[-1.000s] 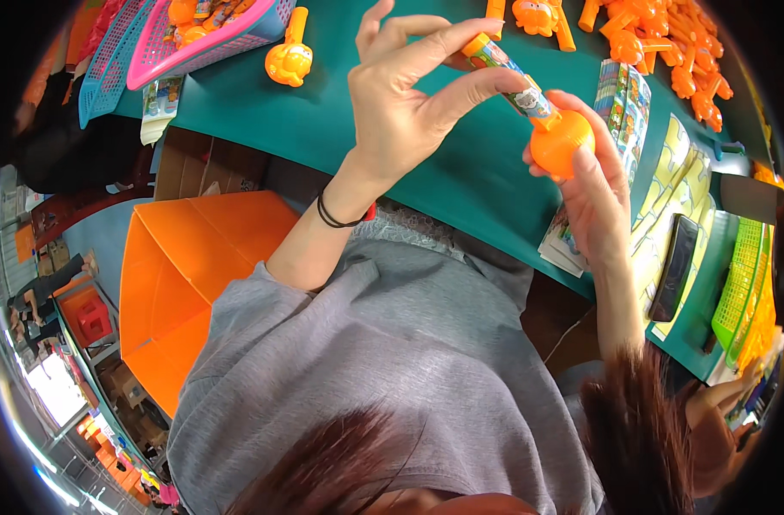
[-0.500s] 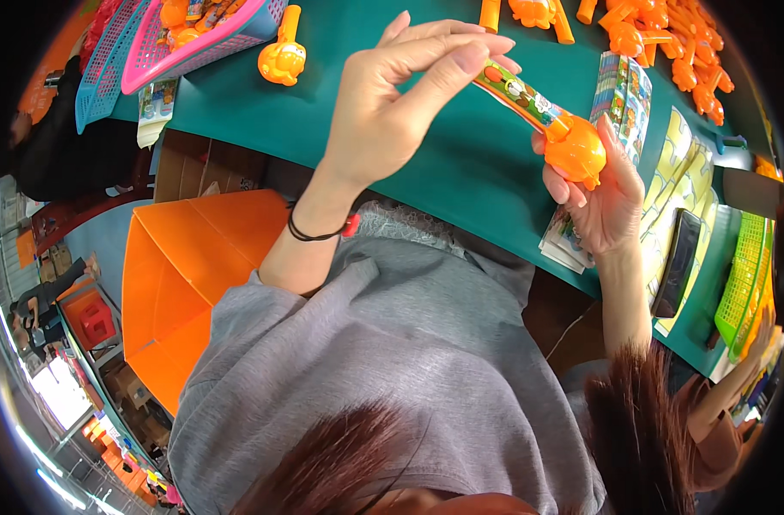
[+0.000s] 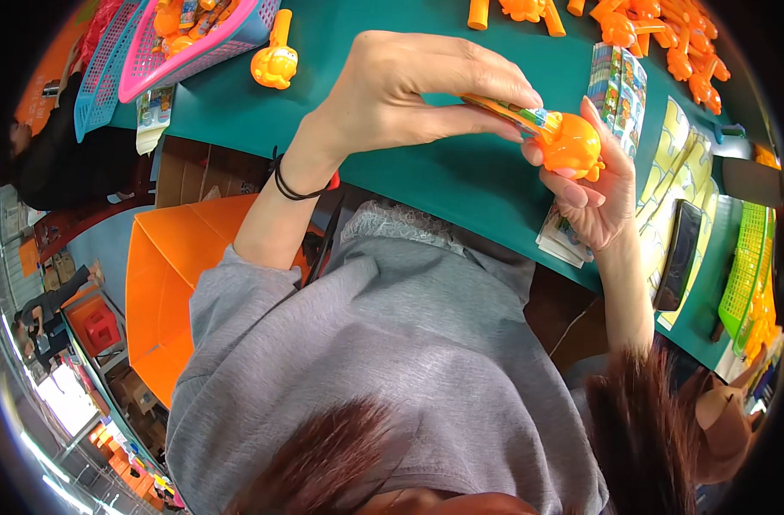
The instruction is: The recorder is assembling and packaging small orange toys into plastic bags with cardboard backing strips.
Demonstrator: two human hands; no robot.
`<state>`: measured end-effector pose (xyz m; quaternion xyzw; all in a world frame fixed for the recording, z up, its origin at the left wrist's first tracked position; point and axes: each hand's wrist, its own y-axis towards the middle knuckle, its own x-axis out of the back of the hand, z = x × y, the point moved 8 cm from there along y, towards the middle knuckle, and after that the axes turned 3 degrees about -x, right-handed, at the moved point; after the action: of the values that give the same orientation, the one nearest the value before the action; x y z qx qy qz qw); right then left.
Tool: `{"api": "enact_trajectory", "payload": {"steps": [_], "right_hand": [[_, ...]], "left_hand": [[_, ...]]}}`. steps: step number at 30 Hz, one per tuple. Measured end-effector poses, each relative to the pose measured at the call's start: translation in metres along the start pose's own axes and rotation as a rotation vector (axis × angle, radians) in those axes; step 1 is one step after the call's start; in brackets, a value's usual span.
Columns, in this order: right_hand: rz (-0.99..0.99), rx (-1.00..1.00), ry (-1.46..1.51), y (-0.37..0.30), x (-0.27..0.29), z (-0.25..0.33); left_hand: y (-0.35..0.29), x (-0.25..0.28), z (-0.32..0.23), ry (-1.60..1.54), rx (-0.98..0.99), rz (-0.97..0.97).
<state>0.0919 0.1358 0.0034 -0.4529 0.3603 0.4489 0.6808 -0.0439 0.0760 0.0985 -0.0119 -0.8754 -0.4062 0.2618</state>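
Above the table's near edge I hold an orange plastic toy (image 3: pixel 572 146) with a rounded, animal-like head and a straight handle. My right hand (image 3: pixel 602 184) has its fingers closed around the head. Thumb and fingers of my left hand (image 3: pixel 409 90) pinch the handle, which carries a colourful printed sticker (image 3: pixel 529 115); the fingers cover part of it. Just beyond my right hand lies a stack of printed sticker sheets (image 3: pixel 617 94). A single similar orange toy (image 3: pixel 274 64) rests on the table to the left of my left hand.
More orange toys (image 3: pixel 684 43) are heaped at the far right of the green table (image 3: pixel 426 197). A pink basket (image 3: pixel 199 58) holding toys stands far left beside a blue basket (image 3: pixel 108 73). At right are a black phone (image 3: pixel 679 256) on yellow-patterned sheets and a green basket (image 3: pixel 744 270). An orange bin (image 3: pixel 177 283) stands left below.
My left hand has moved down and right along the handle, from its far end to nearer the head. The handle has swung to a flatter angle. My right hand still holds the head.
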Motion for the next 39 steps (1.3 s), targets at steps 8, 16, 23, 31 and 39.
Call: {"api": "enact_trajectory", "payload": {"steps": [8,16,23,31,39], "right_hand": [[-0.056,0.054,-0.100,-0.002,0.008,0.006],[-0.186,0.105,-0.402,-0.003,0.012,0.012],[-0.315,0.063,-0.685,-0.004,0.008,0.009],[-0.452,0.646,-1.999,-0.064,-0.063,0.026],[-0.680,0.491,-2.225,-0.097,-0.022,-0.009]], "left_hand": [[-0.001,-0.008,0.014,-0.091,0.177,-0.046],[-0.014,-0.025,0.025,-0.049,0.517,0.099],[-0.034,-0.032,0.012,0.303,0.594,0.337],[-0.061,0.190,-0.020,1.178,0.614,-0.411],[-0.073,0.234,0.012,1.288,0.560,-0.357]]}}
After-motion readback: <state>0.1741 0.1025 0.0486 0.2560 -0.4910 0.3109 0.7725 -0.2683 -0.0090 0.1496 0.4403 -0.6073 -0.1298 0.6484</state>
